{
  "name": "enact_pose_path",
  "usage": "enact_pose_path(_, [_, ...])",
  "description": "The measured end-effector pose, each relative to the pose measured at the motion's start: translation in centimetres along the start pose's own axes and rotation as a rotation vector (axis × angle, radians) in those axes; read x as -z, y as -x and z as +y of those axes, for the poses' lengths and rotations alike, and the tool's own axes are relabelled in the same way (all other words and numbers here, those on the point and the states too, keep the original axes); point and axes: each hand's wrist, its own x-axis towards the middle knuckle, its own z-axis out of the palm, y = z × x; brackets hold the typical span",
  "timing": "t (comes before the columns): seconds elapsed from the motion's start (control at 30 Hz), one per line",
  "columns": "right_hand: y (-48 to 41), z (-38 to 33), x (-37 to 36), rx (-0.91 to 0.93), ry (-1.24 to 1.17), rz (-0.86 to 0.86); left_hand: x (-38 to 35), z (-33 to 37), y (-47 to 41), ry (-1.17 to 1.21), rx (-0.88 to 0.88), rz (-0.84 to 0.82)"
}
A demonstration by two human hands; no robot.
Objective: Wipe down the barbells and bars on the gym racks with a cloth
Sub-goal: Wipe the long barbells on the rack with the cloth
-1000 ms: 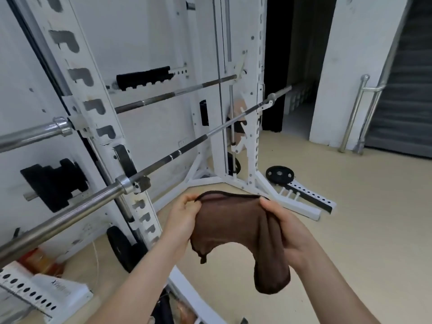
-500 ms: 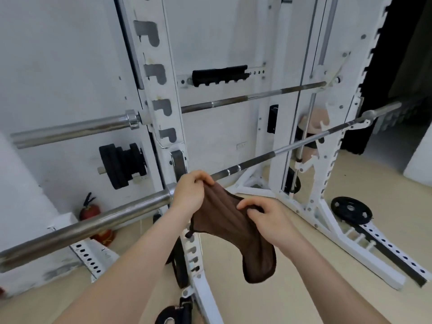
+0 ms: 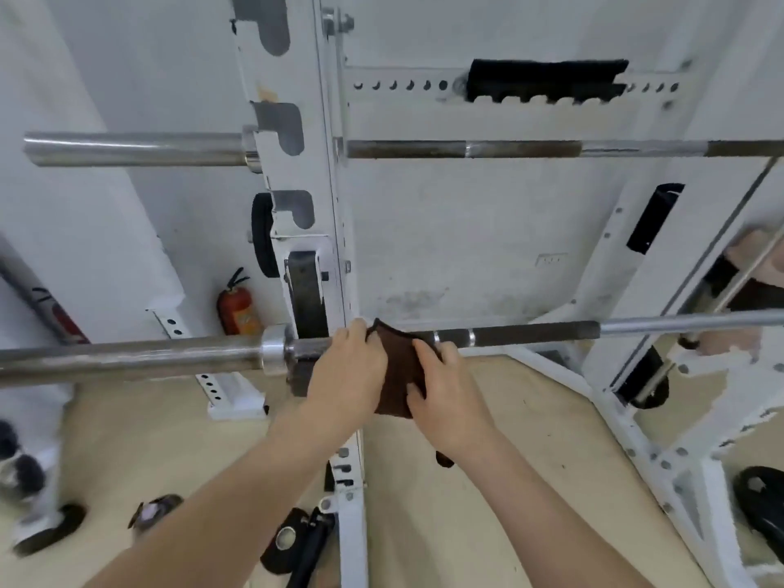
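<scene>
A brown cloth (image 3: 401, 367) is draped over the lower barbell (image 3: 530, 333), just right of its collar and the white rack upright (image 3: 322, 205). My left hand (image 3: 345, 371) grips the cloth's left edge at the bar. My right hand (image 3: 445, 388) holds the cloth's right side against the bar, fingers curled over it. The cloth's lower end hangs below my right wrist. A second barbell (image 3: 466, 148) rests higher on the rack, with its thick sleeve (image 3: 135, 148) sticking out to the left.
The lower bar's thick sleeve (image 3: 127, 358) runs off to the left. A red fire extinguisher (image 3: 235, 307) stands by the wall. Black weight plates (image 3: 759, 502) lie on the beige floor at right, and small black items (image 3: 292, 541) lie near the upright's base.
The view has closed in on the rack. Both hands carried the cloth up and forward onto the lower barbell, where it now lies over the bar next to the upright.
</scene>
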Motion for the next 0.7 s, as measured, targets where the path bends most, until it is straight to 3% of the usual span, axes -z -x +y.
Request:
enact_pose_path(0.1, [-1.8, 3.0, -0.5, 0.133, 0.075, -0.04, -1.6, 2.8, -1.9, -0.164, 0.097, -0.06])
enact_pose_path(0.3, [-4.2, 4.8, -0.5, 0.316, 0.141, 0.052, -2.7, 2.6, -4.3, -0.379, 0.16, -0.06])
enact_pose_path(0.5, [-4.7, 6.1, 0.5, 0.329, 0.231, 0.084, -1.9, 2.5, -6.9, -0.422, 0.168, -0.204])
enact_pose_path(0.6, [-5.3, 6.2, 0.9, 0.34, 0.277, 0.13, -2.3, 3.1, -6.5, -0.393, 0.23, -0.147])
enact_pose_path(0.7, [-5.1, 6.0, 1.3, 0.38, 0.274, 0.026, -3.0, 4.5, -3.6, -0.312, 0.282, -0.071])
